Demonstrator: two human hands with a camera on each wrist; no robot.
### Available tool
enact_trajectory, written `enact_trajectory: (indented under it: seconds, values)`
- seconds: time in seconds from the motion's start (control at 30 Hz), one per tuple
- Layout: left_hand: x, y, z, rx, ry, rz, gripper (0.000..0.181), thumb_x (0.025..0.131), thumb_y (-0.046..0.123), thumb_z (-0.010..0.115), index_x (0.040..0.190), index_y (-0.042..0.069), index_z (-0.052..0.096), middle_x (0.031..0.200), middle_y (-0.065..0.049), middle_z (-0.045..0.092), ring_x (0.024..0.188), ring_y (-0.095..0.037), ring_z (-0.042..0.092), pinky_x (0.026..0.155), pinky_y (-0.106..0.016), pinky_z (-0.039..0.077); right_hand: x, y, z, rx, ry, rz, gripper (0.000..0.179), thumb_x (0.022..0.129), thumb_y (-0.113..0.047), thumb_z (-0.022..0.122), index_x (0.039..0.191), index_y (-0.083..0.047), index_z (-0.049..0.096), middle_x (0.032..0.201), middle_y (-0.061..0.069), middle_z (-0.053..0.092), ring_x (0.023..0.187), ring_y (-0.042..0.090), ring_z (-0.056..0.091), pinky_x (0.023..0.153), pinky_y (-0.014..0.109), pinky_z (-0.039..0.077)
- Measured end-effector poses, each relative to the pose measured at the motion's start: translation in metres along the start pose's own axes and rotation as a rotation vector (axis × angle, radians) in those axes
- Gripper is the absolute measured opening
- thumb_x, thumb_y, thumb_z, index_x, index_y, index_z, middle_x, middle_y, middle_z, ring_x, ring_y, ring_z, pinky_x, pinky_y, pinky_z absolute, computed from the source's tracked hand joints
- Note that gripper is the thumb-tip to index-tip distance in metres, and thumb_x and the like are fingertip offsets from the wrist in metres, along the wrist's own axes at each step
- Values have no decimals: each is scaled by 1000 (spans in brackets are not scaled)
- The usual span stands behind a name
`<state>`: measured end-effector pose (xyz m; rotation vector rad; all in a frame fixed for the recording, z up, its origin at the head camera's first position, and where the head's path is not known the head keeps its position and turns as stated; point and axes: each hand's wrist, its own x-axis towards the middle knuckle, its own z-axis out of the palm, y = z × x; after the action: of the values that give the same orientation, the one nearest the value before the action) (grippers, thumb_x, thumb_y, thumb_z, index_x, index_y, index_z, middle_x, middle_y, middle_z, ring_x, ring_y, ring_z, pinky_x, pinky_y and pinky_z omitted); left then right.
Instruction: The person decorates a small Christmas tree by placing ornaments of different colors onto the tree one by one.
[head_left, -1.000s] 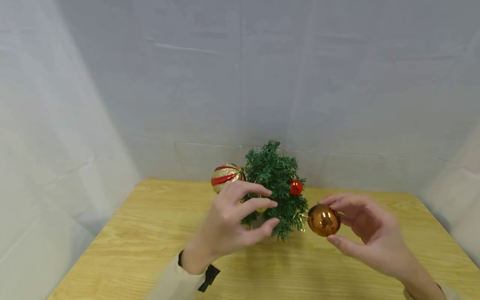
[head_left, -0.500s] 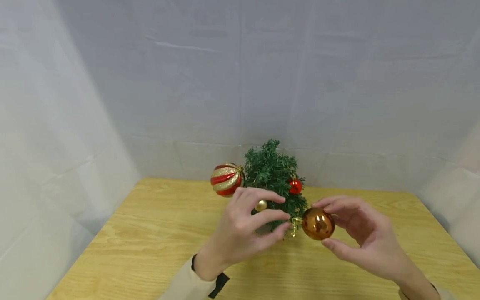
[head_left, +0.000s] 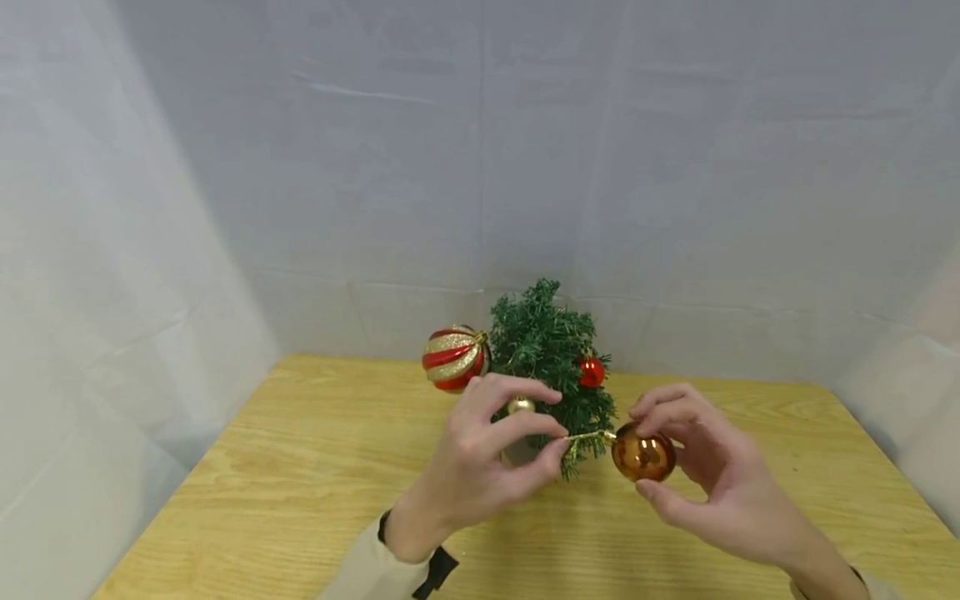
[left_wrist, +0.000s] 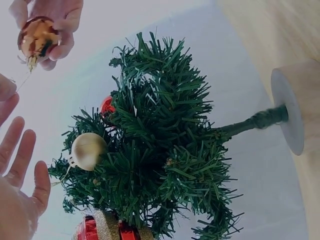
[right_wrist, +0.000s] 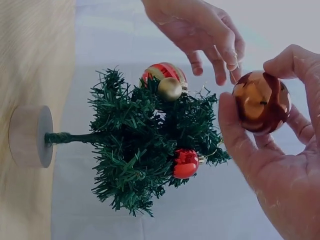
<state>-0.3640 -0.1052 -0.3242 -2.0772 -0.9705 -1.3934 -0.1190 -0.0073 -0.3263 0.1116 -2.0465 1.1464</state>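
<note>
My right hand (head_left: 716, 475) holds a shiny copper Christmas ball (head_left: 643, 452) between thumb and fingers, in front of a small tree and to its right. From the ball's gold cap a gold string (head_left: 587, 435) runs taut to the left. My left hand (head_left: 495, 458) pinches the end of that string between thumb and index finger, its other fingers spread. Behind the hands stands the green artificial Christmas tree (head_left: 543, 342). On it hang a red ball (right_wrist: 186, 163), a small matte gold ball (left_wrist: 89, 151) and a large red-and-gold striped ball (head_left: 455, 358).
The tree's round wooden base (right_wrist: 31, 136) stands on the wood-grain table (head_left: 300, 467). White sheeting (head_left: 375, 167) hangs behind the table and along both sides.
My left hand has moved right and now pinches the gold string, which hung loose before. The string is pulled straight. The right hand with the copper ball has shifted slightly left.
</note>
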Motion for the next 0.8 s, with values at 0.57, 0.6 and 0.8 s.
enact_trajectory:
  seconds: [0.57,0.6,0.8]
  values:
    - [-4,7,4,-3,-23,-38,6,91,18,70,89,20,75,113,-2,70,88,-15,61,75,-32,47,12,9,26,-620,92,-224,20,103,-30,59,103,-17,75,97,0,61,66,-4,47,60,6,43]
    - [-4,7,4,-4,-24,-40,6,91,18,70,89,20,75,113,-2,70,88,-16,61,74,-32,47,12,11,27,-622,101,-244,20,103,-29,59,102,-16,75,96,0,61,65,-5,46,59,6,42]
    - [-5,7,5,8,-29,-58,4,88,16,72,88,19,75,112,-2,70,92,-17,62,77,-32,47,15,16,29,-639,174,-286,25,105,-30,57,98,-14,75,95,1,63,64,-4,44,57,6,40]
